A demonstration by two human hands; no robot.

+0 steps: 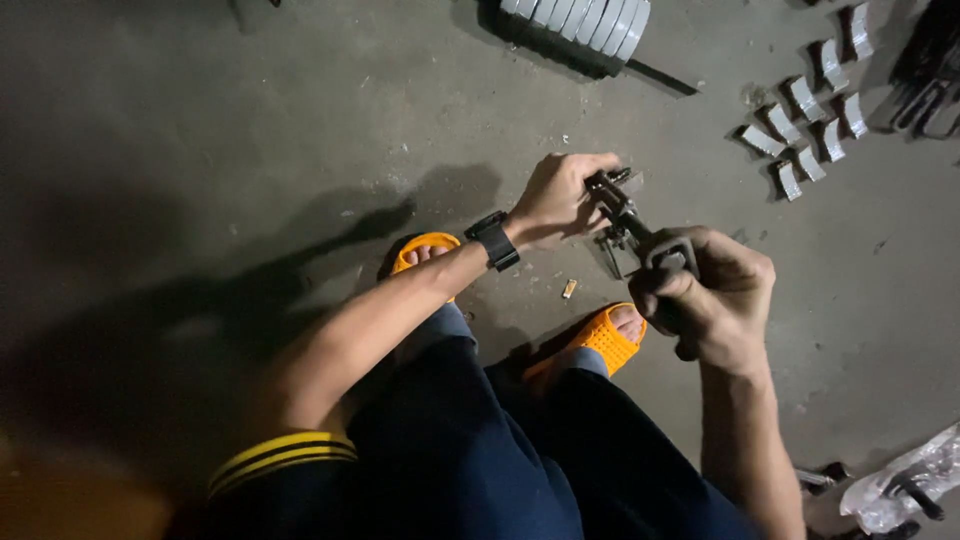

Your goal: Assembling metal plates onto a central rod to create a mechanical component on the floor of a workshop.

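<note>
dark metal clamp (628, 225) in both closed grips: left hand (560, 200), right hand (715, 300)

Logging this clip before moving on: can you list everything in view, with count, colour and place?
metal tool: one, dark grey, held between both hands above the floor
curved metal pieces: about nine, grey, scattered on the floor at upper right
ribbed part: one, light grey, top edge, partly cut off
dark items: count unclear, black, top right corner
plastic bag: one, clear, with dark parts inside, bottom right
small scrap: one, tan, on the floor between the feet
floor: grey concrete, dusty
sandals: two, orange, on the feet
trousers: dark blue
watch: one, black, left wrist
left hand: grips the tool's far end
right hand: grips the tool's near end
</note>
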